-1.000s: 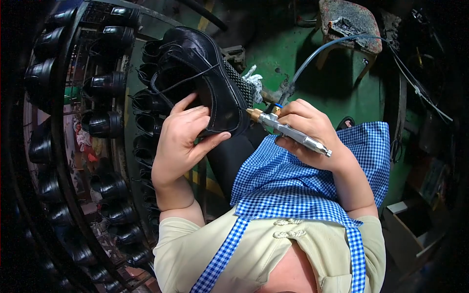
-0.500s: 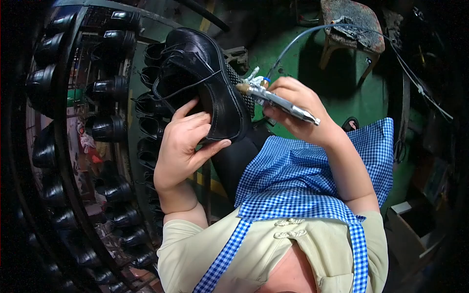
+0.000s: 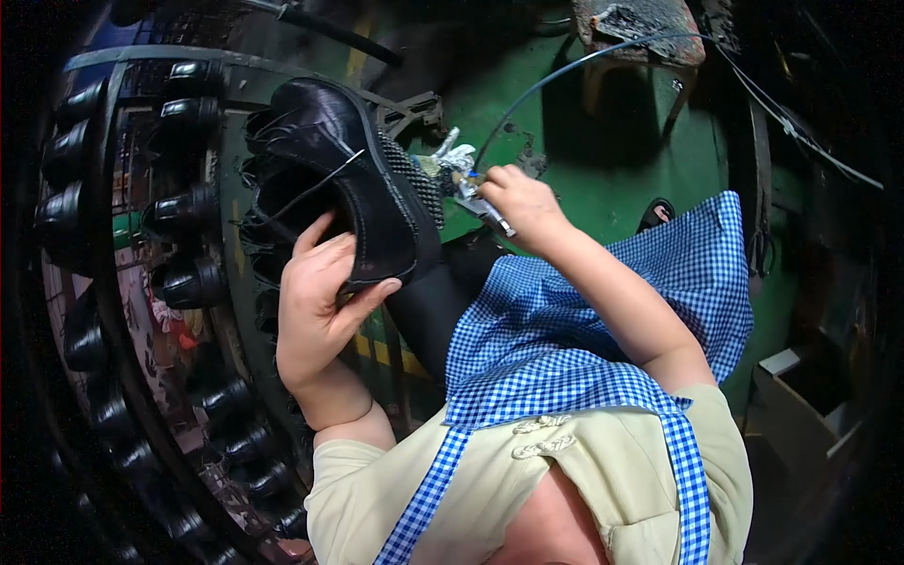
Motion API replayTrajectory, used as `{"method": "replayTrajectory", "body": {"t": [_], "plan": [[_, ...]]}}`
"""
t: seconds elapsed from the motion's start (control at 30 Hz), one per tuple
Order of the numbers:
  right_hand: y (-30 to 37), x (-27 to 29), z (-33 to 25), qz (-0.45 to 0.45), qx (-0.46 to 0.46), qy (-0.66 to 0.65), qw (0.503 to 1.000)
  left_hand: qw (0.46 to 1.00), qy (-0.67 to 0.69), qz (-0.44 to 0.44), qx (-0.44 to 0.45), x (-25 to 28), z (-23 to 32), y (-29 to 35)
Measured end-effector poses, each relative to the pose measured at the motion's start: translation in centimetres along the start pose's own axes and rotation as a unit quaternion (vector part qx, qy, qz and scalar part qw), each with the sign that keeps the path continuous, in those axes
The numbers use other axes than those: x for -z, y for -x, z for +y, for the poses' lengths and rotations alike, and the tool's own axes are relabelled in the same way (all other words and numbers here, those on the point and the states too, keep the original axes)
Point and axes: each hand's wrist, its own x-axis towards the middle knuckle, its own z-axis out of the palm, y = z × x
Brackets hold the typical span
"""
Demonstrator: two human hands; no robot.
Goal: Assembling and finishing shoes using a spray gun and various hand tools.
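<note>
My left hand (image 3: 320,292) grips a black lace-up leather shoe (image 3: 381,207) at its heel end. The fingers reach into the shoe's opening and the thumb presses on the outside of the heel. The shoe lies tilted on its side, toe away from me, with a thin lace across its upper. Right of the shoe, my right hand (image 3: 527,207) is closed around a small metallic spray gun (image 3: 492,215), partly hidden by the fingers. A thin hose (image 3: 537,94) runs up from the gun. Beyond the shoe's sole lies a black-and-white patterned cloth (image 3: 421,188), with a crumpled whitish piece (image 3: 452,151) beside it.
Racks (image 3: 118,282) with several rows of black shoes (image 3: 184,217) stand on the left. A stained stool (image 3: 650,47) is at the far right on the green floor (image 3: 584,141). Someone's sandalled foot (image 3: 656,215) shows past my checked apron (image 3: 603,330). An open box (image 3: 800,405) sits lower right.
The whole view has shifted. My right hand and the spray gun have dropped lower and away from the shoe's side. My left hand keeps its grip on the shoe.
</note>
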Motion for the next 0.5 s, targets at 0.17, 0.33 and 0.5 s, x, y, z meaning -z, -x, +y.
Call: {"method": "replayTrajectory", "body": {"t": [0.17, 0.33, 0.5], "plan": [[0.2, -0.6, -1.2, 0.020, 0.001, -0.009, 1.000, 1.000, 0.003, -0.008, 0.022, 0.1, -0.1, 0.2], [0.9, 0.0, -0.8, 0.053, -0.010, -0.038, 0.998, 0.999, 0.004, -0.028, 0.027, 0.0, -0.1, 0.7], [2.6, -0.7, 3.9, 0.004, -0.085, 0.027, 0.996, 0.856, 0.055, 0.504, -0.101, -5.5, -1.5, 4.2]]}}
